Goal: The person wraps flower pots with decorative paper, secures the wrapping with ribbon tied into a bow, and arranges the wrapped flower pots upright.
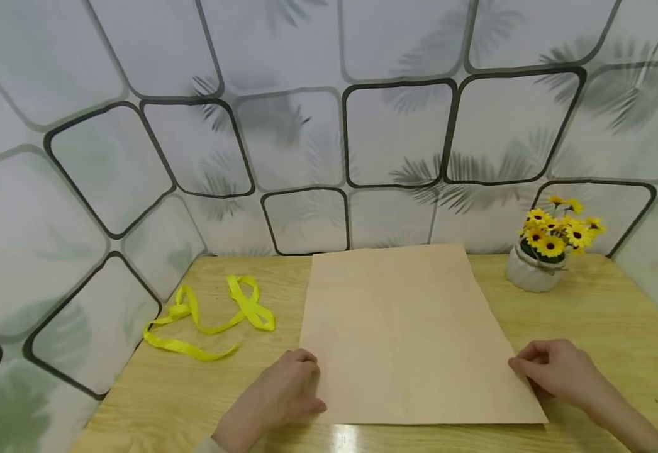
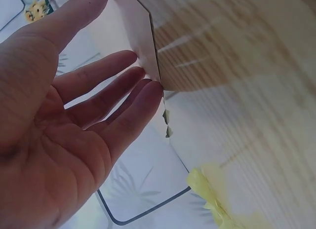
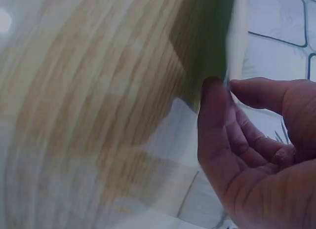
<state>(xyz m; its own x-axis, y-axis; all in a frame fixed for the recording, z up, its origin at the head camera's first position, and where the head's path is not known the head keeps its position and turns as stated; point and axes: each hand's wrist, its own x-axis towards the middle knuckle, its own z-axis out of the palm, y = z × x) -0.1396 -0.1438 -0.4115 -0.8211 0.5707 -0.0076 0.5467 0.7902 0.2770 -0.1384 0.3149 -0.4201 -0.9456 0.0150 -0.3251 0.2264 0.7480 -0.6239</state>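
Note:
A large beige sheet of paper (image 1: 402, 340) lies on the table in the head view, its front edge near me. At its left edge is my left hand (image 1: 278, 396); in the left wrist view that hand's fingers (image 2: 131, 108) are extended, touching the sheet's edge. My right hand (image 1: 561, 374) pinches the right edge of the sheet between thumb and forefinger, and this edge is slightly raised in the right wrist view. There the sheet's underside (image 3: 212, 46) looks dark green.
A yellow ribbon (image 1: 252, 309) lies in loose loops on the wooden table (image 1: 153, 402), left of the sheet. At the back right stands a white pot (image 1: 533, 270) of yellow artificial-looking flowers (image 1: 552, 233). A patterned wall covering (image 1: 306, 145) borders the table behind and at the sides.

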